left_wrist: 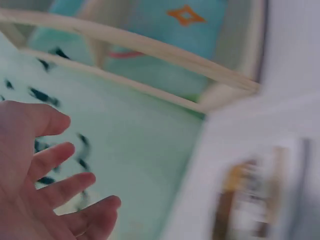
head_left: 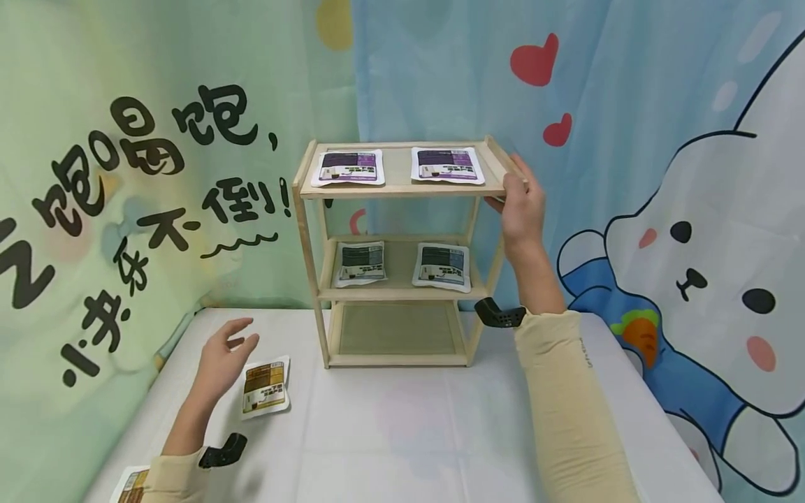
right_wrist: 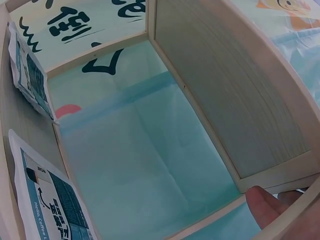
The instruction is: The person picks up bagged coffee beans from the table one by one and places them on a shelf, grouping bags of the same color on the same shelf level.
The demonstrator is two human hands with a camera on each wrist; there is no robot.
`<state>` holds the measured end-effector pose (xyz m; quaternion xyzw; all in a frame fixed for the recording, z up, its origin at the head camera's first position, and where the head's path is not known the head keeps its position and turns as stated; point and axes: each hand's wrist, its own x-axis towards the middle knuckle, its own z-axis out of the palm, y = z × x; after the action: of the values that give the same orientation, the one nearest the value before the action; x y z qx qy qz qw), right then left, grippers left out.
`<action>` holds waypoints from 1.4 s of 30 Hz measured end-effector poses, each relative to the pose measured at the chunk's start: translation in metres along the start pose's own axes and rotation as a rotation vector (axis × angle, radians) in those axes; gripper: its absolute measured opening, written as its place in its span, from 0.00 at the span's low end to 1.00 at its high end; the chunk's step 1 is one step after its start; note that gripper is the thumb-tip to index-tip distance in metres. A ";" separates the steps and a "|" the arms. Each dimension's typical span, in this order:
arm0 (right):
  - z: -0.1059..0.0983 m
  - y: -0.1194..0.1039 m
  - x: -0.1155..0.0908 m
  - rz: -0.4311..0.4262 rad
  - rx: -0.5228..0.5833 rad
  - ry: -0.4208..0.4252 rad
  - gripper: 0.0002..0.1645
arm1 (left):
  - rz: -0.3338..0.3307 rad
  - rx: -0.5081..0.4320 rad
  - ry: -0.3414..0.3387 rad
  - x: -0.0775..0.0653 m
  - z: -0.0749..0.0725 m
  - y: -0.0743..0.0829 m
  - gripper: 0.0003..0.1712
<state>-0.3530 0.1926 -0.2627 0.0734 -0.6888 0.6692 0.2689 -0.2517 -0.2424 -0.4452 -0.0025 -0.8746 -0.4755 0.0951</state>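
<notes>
A light wooden three-tier shelf (head_left: 396,191) stands on the table. My right hand (head_left: 525,213) grips its top tier at the right end, and the right wrist view shows the thumb (right_wrist: 262,207) at the frame's corner. On the top tier lie two purple-labelled pouches, a left one (head_left: 349,168) and a right one (head_left: 448,165). The middle tier carries a dark green-labelled pouch (head_left: 361,264) and a blue-labelled pouch (head_left: 442,267). To the left of the shelf, my left hand (head_left: 221,360) holds nothing, its fingers loosely spread beside a brown-labelled pouch (head_left: 265,388).
Another brown-labelled pouch (head_left: 131,485) lies at the table's near left, partly behind the left sleeve (head_left: 176,478). A white cloth covers the table (head_left: 390,426). Printed curtains (head_left: 434,77) hang close behind the shelf and along the left side.
</notes>
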 end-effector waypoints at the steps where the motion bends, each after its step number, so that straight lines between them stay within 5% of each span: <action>1: 0.000 0.000 0.000 -0.004 -0.002 0.003 0.33 | -0.032 0.004 -0.004 -0.003 0.004 -0.008 0.28; 9: -0.003 -0.002 0.002 -0.046 -0.023 0.016 0.33 | -0.137 0.145 0.014 -0.010 0.037 -0.057 0.27; 17: -0.003 -0.002 -0.001 -0.050 0.011 0.012 0.32 | -0.168 0.305 0.090 -0.016 0.054 -0.067 0.38; 24: 0.002 -0.002 -0.003 -0.047 0.029 0.010 0.32 | -0.198 0.224 0.146 -0.022 0.061 -0.063 0.38; 31: 0.002 0.002 -0.002 -0.045 0.015 0.016 0.33 | -0.203 0.141 0.094 -0.030 0.065 -0.061 0.35; 42: 0.000 0.002 -0.002 -0.037 0.008 0.027 0.33 | -0.187 -0.128 0.037 -0.047 0.083 -0.036 0.34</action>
<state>-0.3524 0.1919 -0.2653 0.0783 -0.6809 0.6678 0.2904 -0.2223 -0.1887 -0.5270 0.0818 -0.8370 -0.5370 0.0662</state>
